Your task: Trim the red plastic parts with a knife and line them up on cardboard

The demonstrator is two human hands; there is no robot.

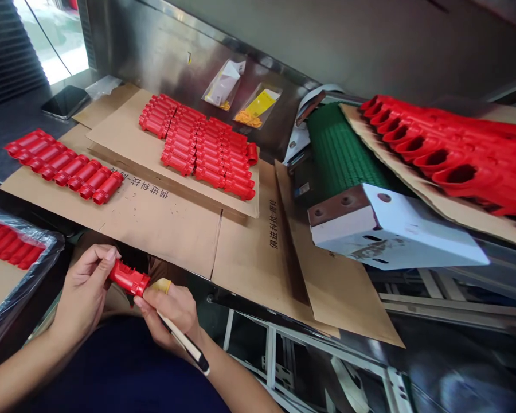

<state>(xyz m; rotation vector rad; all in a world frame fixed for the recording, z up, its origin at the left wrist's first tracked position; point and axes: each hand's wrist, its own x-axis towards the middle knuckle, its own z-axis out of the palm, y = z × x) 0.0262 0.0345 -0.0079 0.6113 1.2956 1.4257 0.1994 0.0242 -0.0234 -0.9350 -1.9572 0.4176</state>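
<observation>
A red ribbed plastic part (129, 279) is held up in front of the table edge, over the lap. My left hand (87, 287) pinches its left end between thumb and fingers. At the other end, my right hand (172, 312) has its fingers against the part and also grips a tool with a pale handle (181, 337) and a black end. A yellow cover (161, 285) sits on one of its fingers. The tool's working tip is hidden. Similar red parts lie in a row (69, 167) on cardboard at the left and in several rows (202, 149) further back.
More red parts (456, 149) lie on cardboard at the right, above a green roller (341, 152) with a white metal bracket (391, 229). A lined box (54, 244) with red parts stands at the lower left. A phone (65, 101) and small bags (224, 85) lie behind.
</observation>
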